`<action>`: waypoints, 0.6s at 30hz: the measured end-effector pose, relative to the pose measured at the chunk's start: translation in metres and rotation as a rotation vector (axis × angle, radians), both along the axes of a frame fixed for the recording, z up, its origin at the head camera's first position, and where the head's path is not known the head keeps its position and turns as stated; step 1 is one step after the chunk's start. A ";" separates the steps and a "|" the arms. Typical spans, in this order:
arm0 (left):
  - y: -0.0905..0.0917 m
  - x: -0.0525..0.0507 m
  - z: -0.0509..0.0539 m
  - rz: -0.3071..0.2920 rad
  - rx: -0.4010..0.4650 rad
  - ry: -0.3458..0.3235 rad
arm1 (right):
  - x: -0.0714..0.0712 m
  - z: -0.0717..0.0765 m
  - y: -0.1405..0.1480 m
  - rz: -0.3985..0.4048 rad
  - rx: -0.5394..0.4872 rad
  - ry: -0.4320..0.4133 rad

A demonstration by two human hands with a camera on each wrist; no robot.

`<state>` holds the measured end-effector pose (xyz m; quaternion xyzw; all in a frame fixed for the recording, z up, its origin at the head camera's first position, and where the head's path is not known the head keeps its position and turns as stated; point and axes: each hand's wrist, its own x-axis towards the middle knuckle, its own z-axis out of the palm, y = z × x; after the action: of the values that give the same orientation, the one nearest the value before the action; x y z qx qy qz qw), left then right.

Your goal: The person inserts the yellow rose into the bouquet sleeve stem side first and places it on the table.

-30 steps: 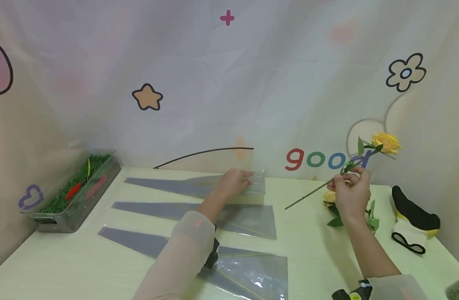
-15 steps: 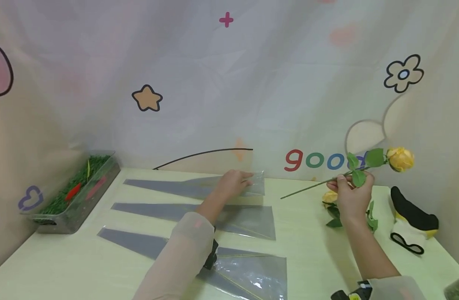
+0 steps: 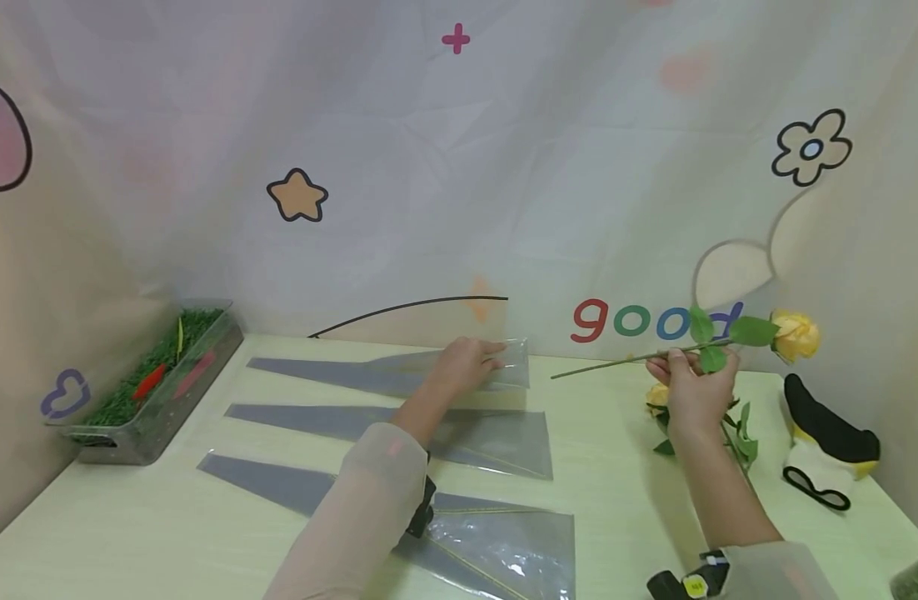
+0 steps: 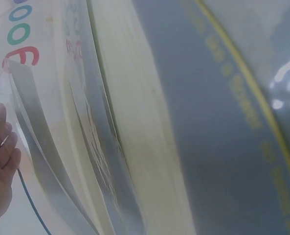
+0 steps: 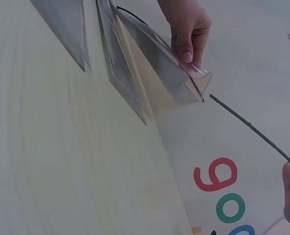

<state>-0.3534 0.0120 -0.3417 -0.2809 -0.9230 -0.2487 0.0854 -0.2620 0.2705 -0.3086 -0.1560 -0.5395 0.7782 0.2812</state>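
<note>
R hand [image 3: 700,392]: thumb & fingertips closed in a pinch on stem of yellow rose w/ green leaves & long thin green stem [image 3: 754,332], held above pale wooden table [image 3: 609,517]. L hand [image 3: 461,367]: thumb + fingers pinch film at mouth of tapered grey-and-clear plastic sleeve [image 3: 387,373], one finger pointing R.

R wrist view shows what head view doesn't: sleeve mouth gaping beside L fingertips, bare stem tip just outside its corner. Bloom's in head view only; wrist cams cut it off. L wrist view alone makes out yellow lettering by yellow stripe on grey film.

Rose's long axis approx. crosswise, slight slant: bloom R of R fingers & higher, stem tip L of them & lower, pointing twd L hand. Sleeve also crosswise, mouth R of L fingers, narrow end L.

Nearer the body than L fingers: middle tapered grey sleeve [image 3: 474,437], then nearest tapered grey sleeve [image 3: 496,537], both flat. Below R fingers, part hidden: second yellow rose [image 3: 657,398]. Further R of them: black, white & yellow fabric item [image 3: 834,437].
</note>
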 end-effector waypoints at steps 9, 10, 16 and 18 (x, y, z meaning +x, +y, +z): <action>0.000 0.000 0.000 -0.003 0.002 -0.010 | -0.009 -0.004 -0.008 0.016 -0.063 0.046; 0.000 0.000 0.000 -0.005 0.002 -0.017 | -0.010 -0.005 -0.009 0.014 -0.061 0.047; 0.000 0.001 0.001 0.011 0.013 -0.026 | -0.015 -0.007 -0.016 0.004 -0.045 0.048; 0.000 0.000 0.001 0.014 0.014 -0.025 | -0.016 -0.008 -0.017 -0.004 -0.050 0.053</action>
<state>-0.3531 0.0125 -0.3409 -0.2707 -0.9242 -0.2579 0.0773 -0.2784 0.2535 -0.3168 -0.1432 -0.5119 0.7947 0.2932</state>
